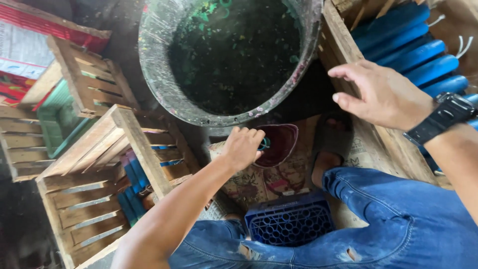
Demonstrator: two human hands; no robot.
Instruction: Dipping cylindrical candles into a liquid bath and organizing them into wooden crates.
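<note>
The left hand [242, 146] is curled down over the near rim of a small dark red bowl [279, 144] that sits on the floor just below the big round vat [164, 74]; its fingers [251, 134] are bent and close together around something small and teal at the bowl's edge, but whether they truly pinch it cannot be told from here. The right hand [383, 94] hovers flat and open, fingers spread, holding nothing, above the inner edge of the wooden crate [343, 50] at the right. To do this step well, it looks wise to keep the bowl level and steadied against the floor, lift straight up past the vat's rim, and keep the free hand clear of the rough crate edge. The vat is thick, grey, crusted and paint-flecked, with a dark speckled liquid inside. In the right crate lie smooth, glossy blue candles [423, 65], long cylinders with white wicks; more lie in the slatted raw-wood crate [139, 144] at left. A blue plastic lattice crate [289, 221] sits between the knees in torn denim.
</note>
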